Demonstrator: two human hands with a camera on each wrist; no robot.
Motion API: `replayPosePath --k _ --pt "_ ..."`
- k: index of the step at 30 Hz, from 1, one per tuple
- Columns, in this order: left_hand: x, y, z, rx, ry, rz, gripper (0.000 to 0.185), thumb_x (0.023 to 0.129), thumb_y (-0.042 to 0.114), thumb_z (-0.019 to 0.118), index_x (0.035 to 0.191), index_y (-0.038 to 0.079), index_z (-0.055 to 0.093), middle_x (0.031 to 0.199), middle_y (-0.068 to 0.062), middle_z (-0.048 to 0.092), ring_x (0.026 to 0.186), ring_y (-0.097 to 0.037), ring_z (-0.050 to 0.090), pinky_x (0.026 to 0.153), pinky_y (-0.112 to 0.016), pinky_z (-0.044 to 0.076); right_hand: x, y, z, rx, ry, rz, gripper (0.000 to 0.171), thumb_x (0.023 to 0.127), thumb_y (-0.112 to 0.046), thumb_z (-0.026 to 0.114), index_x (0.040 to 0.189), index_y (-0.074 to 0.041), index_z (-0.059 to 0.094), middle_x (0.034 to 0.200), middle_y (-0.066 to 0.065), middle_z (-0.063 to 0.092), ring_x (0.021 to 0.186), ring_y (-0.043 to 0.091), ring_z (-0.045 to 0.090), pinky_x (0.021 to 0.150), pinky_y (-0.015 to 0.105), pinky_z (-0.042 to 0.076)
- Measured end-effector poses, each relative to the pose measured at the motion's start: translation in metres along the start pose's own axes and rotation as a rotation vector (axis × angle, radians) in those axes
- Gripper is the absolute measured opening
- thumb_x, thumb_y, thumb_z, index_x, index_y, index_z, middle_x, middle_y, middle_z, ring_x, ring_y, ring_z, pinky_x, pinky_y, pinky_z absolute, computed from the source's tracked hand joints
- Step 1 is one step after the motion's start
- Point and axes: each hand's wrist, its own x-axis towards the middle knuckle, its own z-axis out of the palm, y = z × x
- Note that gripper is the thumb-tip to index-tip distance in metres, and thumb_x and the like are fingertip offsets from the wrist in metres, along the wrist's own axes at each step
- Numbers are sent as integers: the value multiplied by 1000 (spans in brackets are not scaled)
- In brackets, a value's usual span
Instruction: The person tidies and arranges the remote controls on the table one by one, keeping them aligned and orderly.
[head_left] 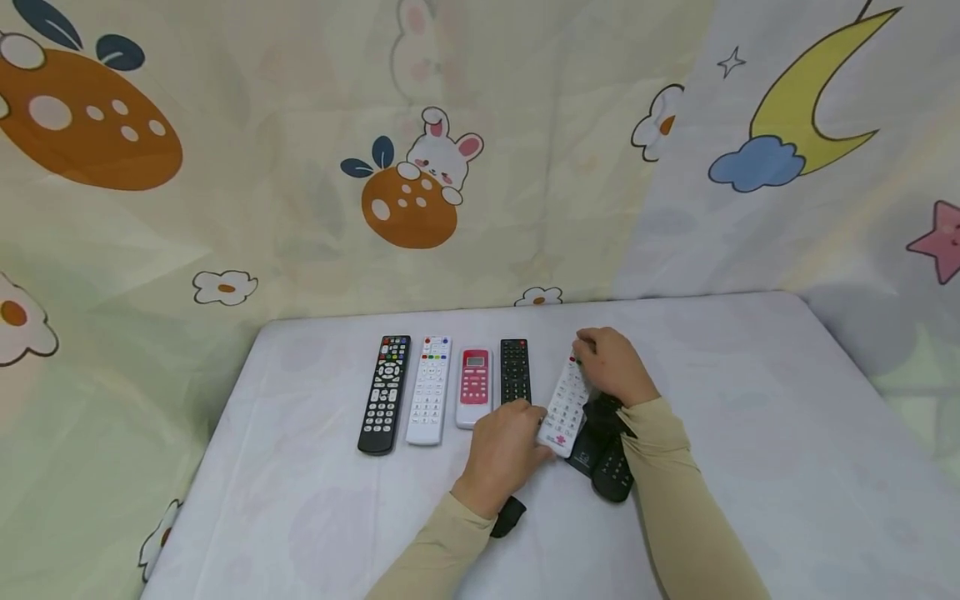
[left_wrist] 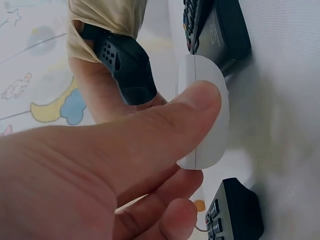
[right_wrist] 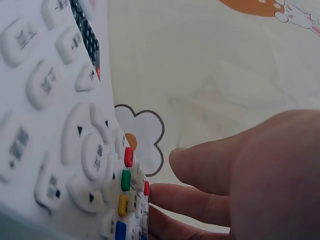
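Left hand (head_left: 502, 454) in a pinch on a white remote (head_left: 567, 407), right hand (head_left: 617, 367) loose, thumb clear, fingers at its far end.

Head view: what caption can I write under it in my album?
Left fingers grip one end of a slanted white remote beside four remotes in a row.

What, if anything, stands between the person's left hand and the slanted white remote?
Nothing visible: the left hand holds the lower end of the slanted white remote. The right hand is at its upper end, not between them.
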Motion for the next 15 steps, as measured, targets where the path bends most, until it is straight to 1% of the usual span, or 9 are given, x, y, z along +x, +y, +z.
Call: replayPosePath --k 3,7,15 --pt "0 0 -1 2 21 10 45 66 23 96 104 6 79 89 -2 70 76 -13 64 57 -22 48 3 -3 0 -10 -2 -6 43 105 -17 45 135 11 55 133 32 57 126 45 52 105 57 40" --pt "0 0 0 -3 29 11 44 66 23 96 104 6 79 90 -2 71 75 -13 64 56 -20 47 7 -6 0 -20 -19 -4 42 106 -18 45 136 11 55 133 31 57 125 45 53 105 57 41" --pt "3 -3 5 -1 73 23 49 67 26 95 108 7 78 93 -1 70 79 -12 66 59 -22 50 18 -10 0 -38 -14 -30 41 105 -16 46 134 11 56 131 30 59 122 43 55 102 55 43"
